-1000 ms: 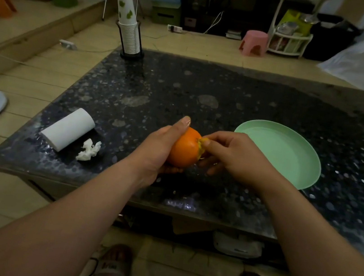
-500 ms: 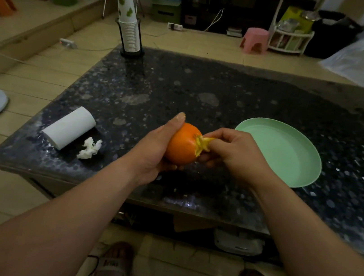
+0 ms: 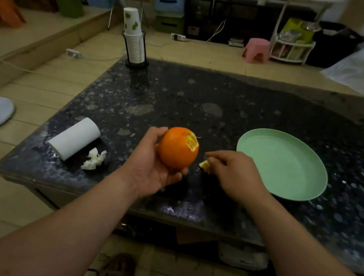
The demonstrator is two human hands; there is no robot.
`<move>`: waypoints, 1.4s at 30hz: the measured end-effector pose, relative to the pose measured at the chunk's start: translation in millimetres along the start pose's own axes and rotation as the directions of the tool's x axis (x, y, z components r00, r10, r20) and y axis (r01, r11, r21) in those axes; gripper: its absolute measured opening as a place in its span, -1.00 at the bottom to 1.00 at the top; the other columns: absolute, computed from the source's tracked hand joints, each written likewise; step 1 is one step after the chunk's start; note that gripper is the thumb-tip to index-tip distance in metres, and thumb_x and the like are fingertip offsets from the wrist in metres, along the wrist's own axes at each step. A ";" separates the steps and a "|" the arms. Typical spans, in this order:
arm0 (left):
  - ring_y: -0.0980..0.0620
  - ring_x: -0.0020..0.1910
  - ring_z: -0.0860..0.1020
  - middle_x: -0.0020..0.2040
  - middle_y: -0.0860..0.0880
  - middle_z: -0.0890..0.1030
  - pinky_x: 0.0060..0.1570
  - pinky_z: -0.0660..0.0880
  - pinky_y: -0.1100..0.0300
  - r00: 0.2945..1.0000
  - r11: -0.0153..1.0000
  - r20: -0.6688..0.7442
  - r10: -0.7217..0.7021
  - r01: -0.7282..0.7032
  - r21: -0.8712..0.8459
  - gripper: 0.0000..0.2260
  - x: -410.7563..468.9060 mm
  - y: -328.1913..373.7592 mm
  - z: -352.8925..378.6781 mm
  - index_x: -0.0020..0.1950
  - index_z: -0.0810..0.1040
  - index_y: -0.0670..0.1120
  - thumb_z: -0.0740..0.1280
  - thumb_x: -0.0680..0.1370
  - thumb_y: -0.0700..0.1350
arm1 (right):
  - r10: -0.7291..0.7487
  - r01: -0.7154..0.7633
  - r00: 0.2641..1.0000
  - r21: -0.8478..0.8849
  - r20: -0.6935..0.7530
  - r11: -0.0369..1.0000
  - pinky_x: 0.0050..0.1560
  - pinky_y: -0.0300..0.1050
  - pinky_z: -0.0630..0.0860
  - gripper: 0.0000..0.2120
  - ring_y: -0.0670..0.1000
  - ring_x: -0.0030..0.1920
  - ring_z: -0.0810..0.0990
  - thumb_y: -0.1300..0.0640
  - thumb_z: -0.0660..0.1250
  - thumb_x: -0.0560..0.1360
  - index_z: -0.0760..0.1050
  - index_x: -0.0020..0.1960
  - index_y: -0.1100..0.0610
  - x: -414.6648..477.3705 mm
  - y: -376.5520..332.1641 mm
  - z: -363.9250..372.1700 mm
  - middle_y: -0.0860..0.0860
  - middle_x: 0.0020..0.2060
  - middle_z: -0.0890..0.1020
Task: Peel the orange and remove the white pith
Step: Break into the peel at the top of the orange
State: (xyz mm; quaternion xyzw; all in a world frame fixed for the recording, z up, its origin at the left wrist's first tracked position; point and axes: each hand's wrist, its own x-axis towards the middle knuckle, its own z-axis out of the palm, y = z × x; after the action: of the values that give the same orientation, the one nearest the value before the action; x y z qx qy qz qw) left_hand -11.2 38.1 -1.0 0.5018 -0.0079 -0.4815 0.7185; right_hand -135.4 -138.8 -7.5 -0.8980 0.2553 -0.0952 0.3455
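- The left hand cups the round orange above the table's near edge, fingers curled round it.
- Its bare peeled patch faces up and right, toward the green plate.
- The right hand pinches a peel scrap just beside the orange.
- The dark speckled table stands on a tiled floor.

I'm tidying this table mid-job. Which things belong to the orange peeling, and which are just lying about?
Job: orange, peel piece, left hand, right hand, green plate (probably).
Lying about: paper roll, crumpled tissue, paper cup stack.
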 end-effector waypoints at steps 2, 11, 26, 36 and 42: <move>-0.17 -0.27 0.62 0.27 -0.39 0.64 -0.46 0.55 0.15 1.000 1.000 0.001 -0.006 0.006 0.029 -0.31 0.5 -2.6 1.8 0.52 0.49 -0.18 0.31 0.59 0.31 | -0.009 0.008 1.000 -0.032 -0.005 0.999 -0.04 -0.48 0.36 -0.72 -0.31 -0.05 0.61 0.04 0.37 0.68 0.65 0.37 -0.03 -1.1 -3.3 -0.7 -0.17 -0.07 0.69; -0.15 -0.13 0.74 0.17 -0.23 0.73 -0.30 0.67 0.06 0.999 0.997 -0.033 -0.032 0.034 0.076 -0.25 -2.8 -5.9 10.9 0.41 0.60 -0.07 0.25 0.54 0.51 | -0.111 0.055 0.988 0.419 0.110 0.906 -0.13 -0.09 0.73 -0.76 0.07 -0.16 0.78 0.01 0.39 0.67 0.65 0.32 -0.03 -7.4 -22.2 -20.0 -0.01 -0.02 0.75; -0.11 -0.23 0.67 0.06 -0.23 0.75 -0.38 0.47 0.16 0.989 0.880 -0.007 0.147 -0.128 0.457 -0.42 3.8 -16.6 22.0 0.38 0.50 0.03 0.35 0.56 0.42 | -0.118 0.118 0.991 0.012 0.057 0.993 -0.17 -0.21 0.57 -0.79 -0.18 -0.15 0.67 -0.06 0.44 0.61 0.64 0.22 -0.06 -8.0 -14.4 -25.2 -0.14 -0.13 0.71; -0.12 -0.34 0.62 -0.03 -0.25 0.72 -0.52 0.39 0.22 0.976 0.870 0.045 0.214 -0.212 0.446 -0.43 6.7 -19.9 21.4 0.44 0.47 -0.12 0.32 0.65 0.29 | -0.133 0.134 0.988 0.015 -0.075 0.991 -0.15 0.00 0.66 -0.88 -0.08 -0.18 0.66 0.06 0.46 0.53 0.65 0.06 -0.02 -12.9 -21.8 -19.4 -0.07 -0.20 0.67; -0.10 -0.35 0.60 -0.03 -0.21 0.72 -0.52 0.39 0.22 0.981 0.876 0.043 0.188 -0.187 0.444 -0.45 4.2 -16.8 16.2 0.43 0.48 -0.09 0.31 0.64 0.29 | -0.132 0.135 0.990 0.079 -0.043 0.988 -0.22 -0.19 0.58 -0.89 -0.15 -0.23 0.67 0.06 0.43 0.58 0.66 0.10 -0.05 -11.1 -20.1 -16.6 -0.11 -0.21 0.69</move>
State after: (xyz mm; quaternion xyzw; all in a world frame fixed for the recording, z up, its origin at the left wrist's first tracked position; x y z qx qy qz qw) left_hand -28.5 23.0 -7.2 0.6503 -0.1660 -0.3948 0.6274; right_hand -142.8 -129.8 18.3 -0.8963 0.1968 -0.1455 0.3699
